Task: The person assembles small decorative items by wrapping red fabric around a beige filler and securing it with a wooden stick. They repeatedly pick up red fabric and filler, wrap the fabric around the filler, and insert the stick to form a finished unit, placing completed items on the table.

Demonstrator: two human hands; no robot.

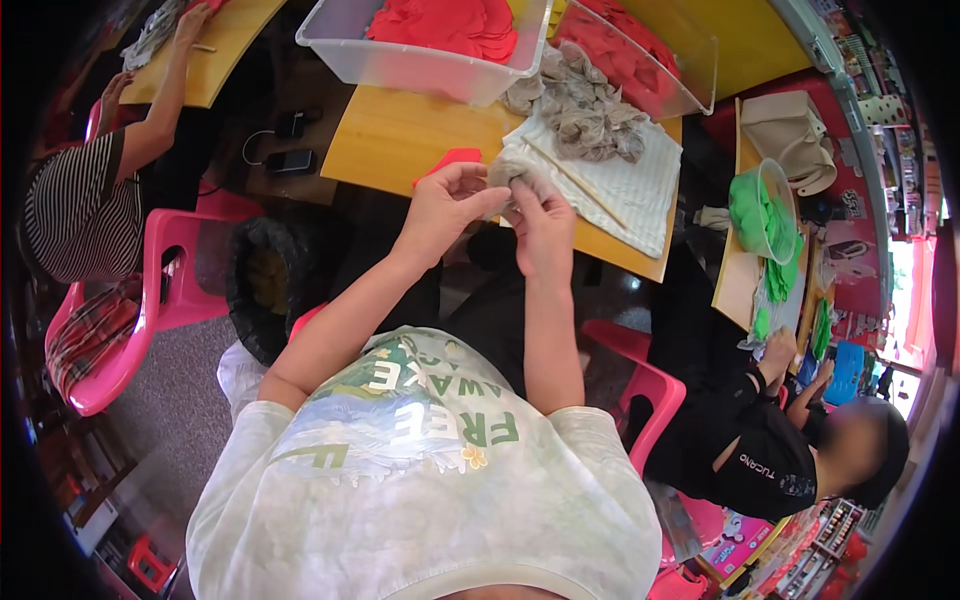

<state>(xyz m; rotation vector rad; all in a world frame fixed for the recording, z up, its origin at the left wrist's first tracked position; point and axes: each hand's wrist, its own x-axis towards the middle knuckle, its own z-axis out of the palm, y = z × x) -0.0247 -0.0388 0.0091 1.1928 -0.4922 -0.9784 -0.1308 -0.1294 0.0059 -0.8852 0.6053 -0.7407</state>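
Note:
Close to the table's near edge, my left hand (440,208) and my right hand (546,225) pinch a thin, crumpled grey-beige cloth piece (512,170) between them. Both hands have their fingers closed on it, and part of it is hidden behind them. Just past my left fingers lies a flat red piece (458,158) at the table edge. Beyond my right hand, a heap of similar crumpled grey-beige pieces (595,115) rests on a white striped cloth (640,190). A thin wooden stick (585,188) lies across that cloth.
Two clear plastic bins (430,72) (690,85) of red pieces stand at the table's (400,135) far side. A lined black bin (265,275) is at my left. People sit at both sides; a tub of green pieces (765,210) stands at the right.

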